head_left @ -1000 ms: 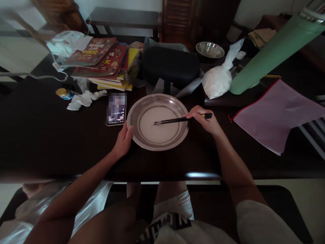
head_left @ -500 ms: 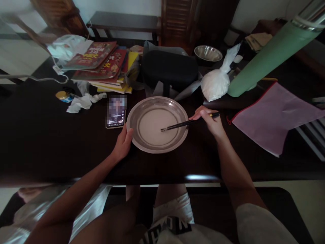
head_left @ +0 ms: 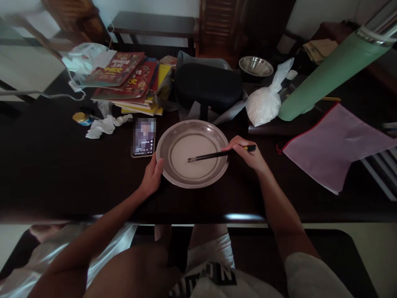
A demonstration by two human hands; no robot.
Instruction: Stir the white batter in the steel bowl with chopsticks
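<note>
A round metal basin [head_left: 214,177] stands on the dark table, its bottom covered by something white [head_left: 192,149], flour or a pale liquid; I cannot tell which. My left hand [head_left: 152,176] grips the basin's left rim, thumb on top and fingers against the outer wall. Over the right rim, my right hand [head_left: 243,152] is closed round black chopsticks [head_left: 211,156] with gold bands near the upper end. Their tips carry a little white matter and touch or hover just above the white contents, left of the middle.
A lit phone [head_left: 144,138] lies left of the basin, near crumpled tissue [head_left: 101,127] and a small jar [head_left: 82,118]. Behind are stacked books [head_left: 124,82], a black case [head_left: 207,85], a tied bag of white powder [head_left: 263,105], a green cylinder [head_left: 331,74] and a smaller bowl [head_left: 256,67]. A pink mesh pouch [head_left: 331,149] lies right.
My right hand has moved left, carrying the chopstick tips left across the basin. My left hand keeps its hold on the rim. The whole view has shifted slightly.
</note>
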